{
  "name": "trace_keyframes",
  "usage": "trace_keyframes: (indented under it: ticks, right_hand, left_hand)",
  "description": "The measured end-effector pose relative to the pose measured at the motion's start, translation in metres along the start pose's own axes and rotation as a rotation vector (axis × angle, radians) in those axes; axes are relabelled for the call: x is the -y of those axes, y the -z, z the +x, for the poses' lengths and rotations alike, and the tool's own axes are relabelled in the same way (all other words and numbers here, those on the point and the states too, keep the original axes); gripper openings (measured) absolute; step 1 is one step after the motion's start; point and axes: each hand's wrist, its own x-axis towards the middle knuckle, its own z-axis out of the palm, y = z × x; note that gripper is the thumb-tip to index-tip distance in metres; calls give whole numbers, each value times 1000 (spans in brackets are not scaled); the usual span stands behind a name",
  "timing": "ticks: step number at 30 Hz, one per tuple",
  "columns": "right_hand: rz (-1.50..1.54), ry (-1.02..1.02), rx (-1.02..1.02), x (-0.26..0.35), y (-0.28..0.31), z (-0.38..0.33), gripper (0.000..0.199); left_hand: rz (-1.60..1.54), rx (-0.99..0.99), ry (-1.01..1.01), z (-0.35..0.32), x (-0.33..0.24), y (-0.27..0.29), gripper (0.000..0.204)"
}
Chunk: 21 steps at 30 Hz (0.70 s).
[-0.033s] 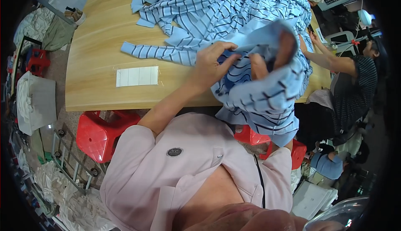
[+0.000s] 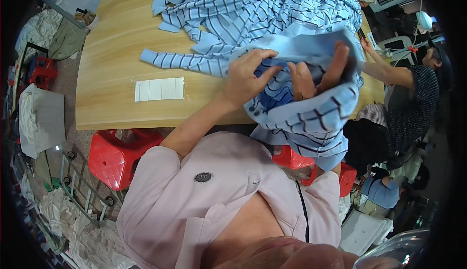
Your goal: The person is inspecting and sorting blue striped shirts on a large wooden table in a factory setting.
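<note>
A light-blue striped shirt (image 2: 311,118) is bunched up in front of my chest at the table's near edge, with its opening turned toward me and darker blue cloth showing inside. My left hand (image 2: 249,77) is closed on the left edge of that opening, thumb and forefinger curled about the fabric. Inside the shirt is my right hand (image 2: 316,80); its forearm is covered by the cloth. Some of its fingers are bent toward the middle, while another stretches apart against the right side of the opening.
More striped shirts (image 2: 253,11) lie heaped across the wooden table (image 2: 112,64). A white label strip (image 2: 159,89) is taped near its front edge. Red stools (image 2: 114,159) stand below. A co-worker (image 2: 413,98) sits at the right; a white bin (image 2: 44,123) stands at the left.
The far-right rim of the shirt's opening has moved slightly right and down, and my right hand's fingers show more clearly inside it. My left hand has barely moved.
</note>
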Motion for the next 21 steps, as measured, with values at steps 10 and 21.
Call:
trace_keyframes:
  ticks: [10, 21]
  right_hand:
    - [-358, 130, 372, -51, 9, 16, 83]
    - [-389, 344, 573, -157, 90, -42, 56]
  left_hand:
    - [119, 169, -379, -7, -17, 19, 53]
    - [-10, 207, -123, -19, -18, 6, 98]
